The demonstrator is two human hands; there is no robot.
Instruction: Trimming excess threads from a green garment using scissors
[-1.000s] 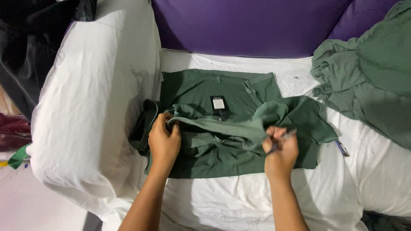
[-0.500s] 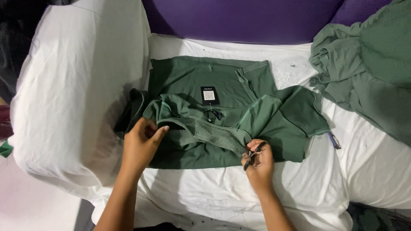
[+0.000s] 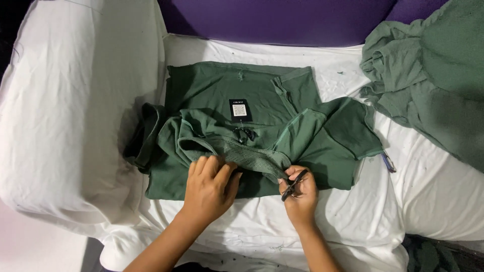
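A dark green shirt [image 3: 242,90] lies partly folded on a white sheet, with a black tag [image 3: 240,110] near its collar. My left hand [image 3: 210,185] presses flat on the shirt's bunched ribbed edge [image 3: 252,158] at the front. My right hand [image 3: 298,189] pinches that same edge and also grips a small black tool [image 3: 294,184], which looks like thread snips. The shirt's sleeve [image 3: 348,136] spreads out to the right.
A heap of lighter green garments [image 3: 428,75] lies at the right. The white sheet [image 3: 70,111] covers a padded seat with a raised left arm. A purple backrest [image 3: 272,20] runs along the top. A small blue object [image 3: 388,162] pokes out by the sleeve.
The view has shifted so the shirt sits higher and more central. My hands have slid toward me along the bunched edge and moved closer together.
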